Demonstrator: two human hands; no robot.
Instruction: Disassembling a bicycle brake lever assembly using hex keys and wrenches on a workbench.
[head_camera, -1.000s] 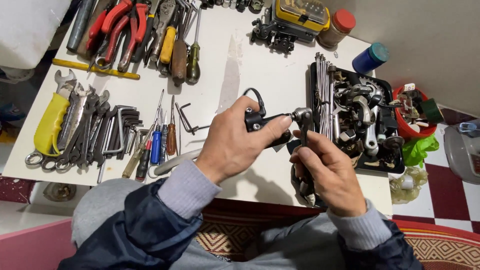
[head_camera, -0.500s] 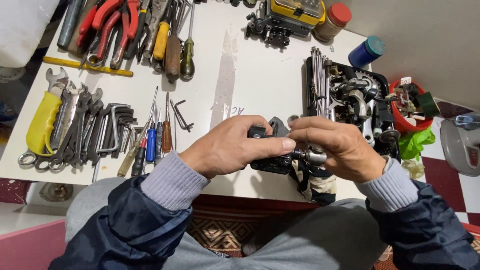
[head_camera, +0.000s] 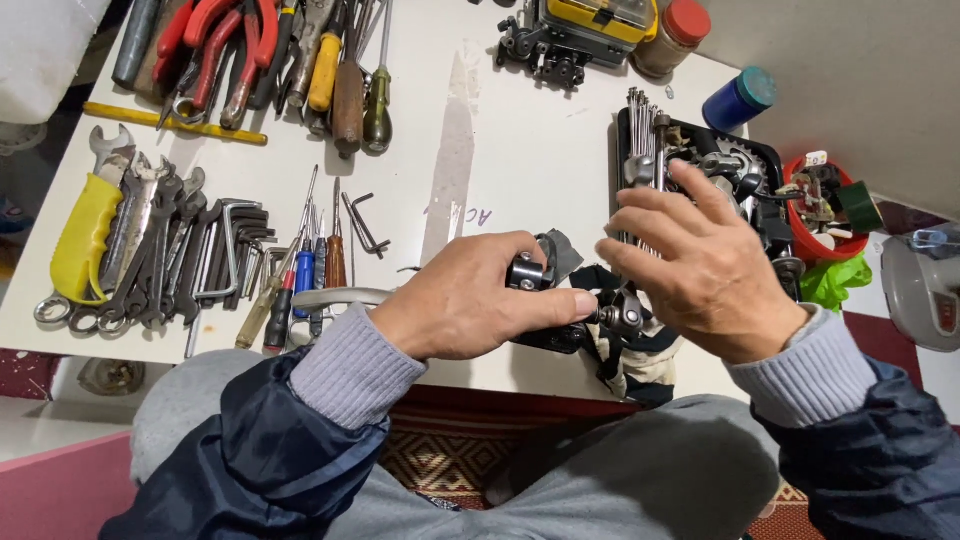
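My left hand (head_camera: 478, 298) grips a small black metal mechanical part (head_camera: 545, 300) at the table's near edge, thumb stretched along its side. A silver fitting (head_camera: 622, 314) sticks out of the part toward the right. My right hand (head_camera: 700, 265) hovers just right of it with fingers spread, fingertips near the black tray (head_camera: 770, 152) of metal parts; it holds nothing that I can see. A striped dark cloth (head_camera: 640, 355) lies under the part.
Wrenches, hex keys and small screwdrivers (head_camera: 170, 250) lie in rows at the left. Pliers and larger screwdrivers (head_camera: 280, 60) sit at the back left. A yellow case (head_camera: 595, 20), jars (head_camera: 740, 98) and a red bowl (head_camera: 815, 240) stand at the back right. White table (head_camera: 520, 150).
My right hand has let go of the part and lifted to the right, opening its fingers over the tray. My left hand still holds the part at the table's edge.
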